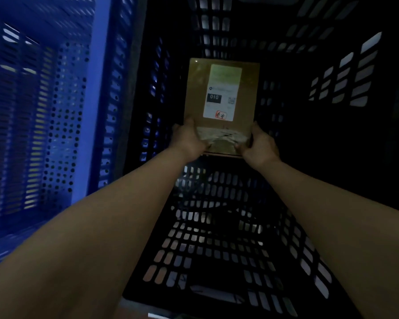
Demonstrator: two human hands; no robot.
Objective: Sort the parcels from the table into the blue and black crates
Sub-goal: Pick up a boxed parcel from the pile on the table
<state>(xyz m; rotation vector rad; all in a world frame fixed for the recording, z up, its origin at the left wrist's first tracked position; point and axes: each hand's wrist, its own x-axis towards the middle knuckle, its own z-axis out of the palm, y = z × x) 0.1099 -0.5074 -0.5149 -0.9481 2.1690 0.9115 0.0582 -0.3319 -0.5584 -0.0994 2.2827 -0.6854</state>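
A brown cardboard parcel (242, 104) with a white label reading 010 lies flat deep inside the black crate (341, 79). My left hand (189, 140) grips its near left corner and my right hand (259, 145) grips its near right corner. Both arms reach far down into the crate. The blue crate (44, 100) stands directly to the left, side by side with the black one. Whether the parcel rests on the crate's floor or hangs just above it is not visible.
The black crate's slotted walls close in on all sides of my arms, with its near wall (217, 249) under my forearms. The blue crate's rim (97, 88) runs along the left. The scene is dim.
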